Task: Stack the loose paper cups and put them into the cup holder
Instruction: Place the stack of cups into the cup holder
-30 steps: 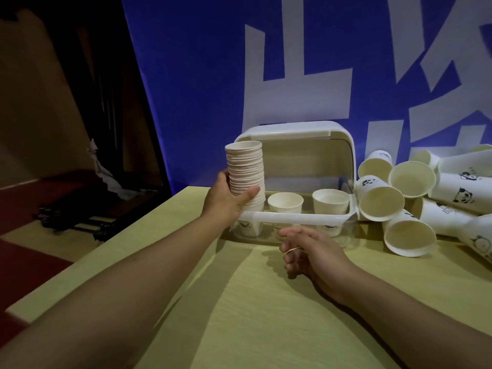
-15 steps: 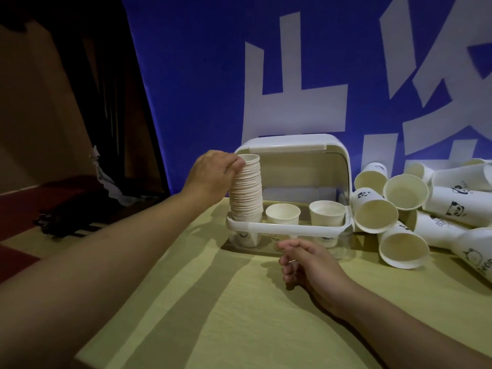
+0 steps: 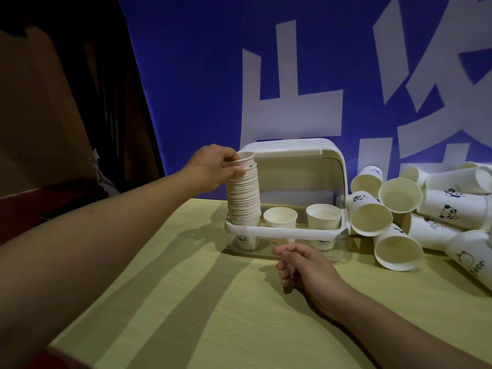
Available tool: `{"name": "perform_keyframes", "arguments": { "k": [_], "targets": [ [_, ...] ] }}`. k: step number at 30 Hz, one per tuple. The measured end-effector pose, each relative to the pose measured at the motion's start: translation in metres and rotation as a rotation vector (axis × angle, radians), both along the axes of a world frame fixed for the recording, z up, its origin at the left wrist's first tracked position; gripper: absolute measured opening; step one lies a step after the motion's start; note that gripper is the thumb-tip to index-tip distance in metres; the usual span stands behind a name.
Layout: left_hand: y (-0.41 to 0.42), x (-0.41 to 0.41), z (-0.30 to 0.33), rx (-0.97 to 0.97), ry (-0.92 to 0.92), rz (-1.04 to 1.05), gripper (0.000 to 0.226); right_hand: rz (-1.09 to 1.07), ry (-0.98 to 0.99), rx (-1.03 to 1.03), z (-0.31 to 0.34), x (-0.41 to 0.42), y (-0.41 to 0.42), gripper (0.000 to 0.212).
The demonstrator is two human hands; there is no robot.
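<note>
Head view, looking down, near table (image 3: 213, 302)

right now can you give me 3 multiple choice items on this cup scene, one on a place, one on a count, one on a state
1. The tall cup stack sits in which holder slot?
A left
B middle
C right

2. How many slots of the cup holder hold only a low cup?
A none
B two
C four

3. The left hand is
A flat on the table
B gripping the top of the stack
C inside the lid

Answers: 1 A, it stands at the left end. 2 B, middle and right. 3 B, fingers curl round the top cups.
</note>
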State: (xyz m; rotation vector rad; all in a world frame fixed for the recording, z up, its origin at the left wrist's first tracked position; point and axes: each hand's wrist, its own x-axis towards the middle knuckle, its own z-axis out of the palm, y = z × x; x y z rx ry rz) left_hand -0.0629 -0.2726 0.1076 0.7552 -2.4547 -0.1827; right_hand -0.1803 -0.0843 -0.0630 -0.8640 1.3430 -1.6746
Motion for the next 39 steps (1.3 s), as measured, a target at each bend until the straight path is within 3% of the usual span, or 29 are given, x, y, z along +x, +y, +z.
{"name": "perform_keyframes", "arguments": {
  "k": [6,12,14,17,20,24,30,34,36,39],
  "targets": [
    [0.005,0.005,0.021,0.018,0.066,-0.040,0.012,0.006,-0.001,-0.004,0.000,-0.002,-0.001,0.020],
    [0.016,0.009,0.042,-0.228,0.507,-0.050,0.034,0.004,-0.001,-0.014,-0.002,-0.001,0.000,0.019],
    [0.025,0.005,0.033,-0.271,0.575,-0.103,0.039,0.001,0.014,-0.012,-0.002,-0.001,0.000,0.019],
    [0.047,-0.006,0.003,-0.333,0.472,-0.170,0.046,0.003,0.043,-0.010,-0.003,-0.001,0.000,0.020],
    [0.061,-0.020,-0.035,-0.498,0.393,-0.195,0.032,0.005,0.081,-0.001,-0.003,-0.001,0.001,0.020],
    [0.063,-0.033,-0.058,-0.467,0.284,-0.160,0.036,0.014,0.074,-0.020,-0.003,0.001,0.001,0.018],
    [0.071,-0.039,-0.066,-0.351,-0.198,0.046,0.041,0.015,0.094,-0.018,-0.006,0.000,-0.002,0.018],
    [0.076,-0.042,-0.078,-0.287,-0.480,0.002,0.039,0.020,0.118,-0.023,-0.006,0.000,-0.003,0.019],
    [0.071,-0.042,-0.084,-0.287,-0.457,-0.063,0.039,0.022,0.121,-0.024,-0.006,0.000,-0.002,0.020],
    [0.058,-0.039,-0.085,-0.635,-0.038,-0.105,0.033,0.019,0.100,-0.021,-0.006,0.001,-0.002,0.020]
  ]
}}
